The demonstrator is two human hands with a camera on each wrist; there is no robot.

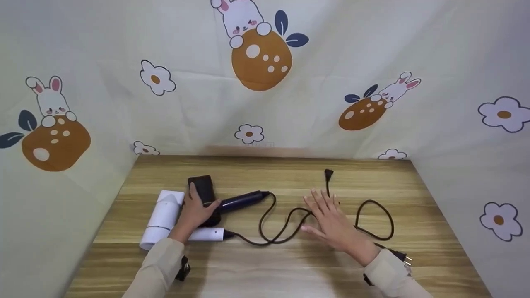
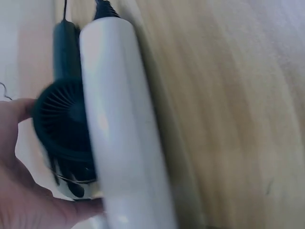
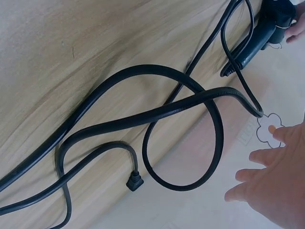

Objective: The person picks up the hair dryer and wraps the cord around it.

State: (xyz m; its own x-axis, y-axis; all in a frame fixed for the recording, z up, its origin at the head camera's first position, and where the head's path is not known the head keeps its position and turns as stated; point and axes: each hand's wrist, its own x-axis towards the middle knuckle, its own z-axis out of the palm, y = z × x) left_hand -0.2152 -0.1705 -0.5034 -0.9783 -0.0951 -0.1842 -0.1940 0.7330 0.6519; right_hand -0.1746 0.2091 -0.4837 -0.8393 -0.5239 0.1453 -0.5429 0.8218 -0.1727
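Observation:
Fingers and thumb of my left hand (image 1: 195,213) grip the barrel of a dark hair dryer (image 1: 204,188), whose handle points right. The left wrist view shows its ribbed round end (image 2: 62,121) between the thumb and fingers. Beside it lies a white hair dryer (image 1: 165,213), its white handle (image 2: 124,119) running close by the dark one. My right hand (image 1: 333,225) is spread over the black cords (image 1: 285,238) with its fingers straight. In the right wrist view the cords (image 3: 138,119) loop and cross near that hand, which does not grip them.
One black plug (image 1: 328,174) lies beyond the right hand; another plug (image 1: 401,257) with two prongs sits by the right sleeve. A cord loop (image 1: 391,219) spreads on the right of the wooden table (image 1: 265,174). Printed cloth (image 1: 194,111) surrounds the back and sides.

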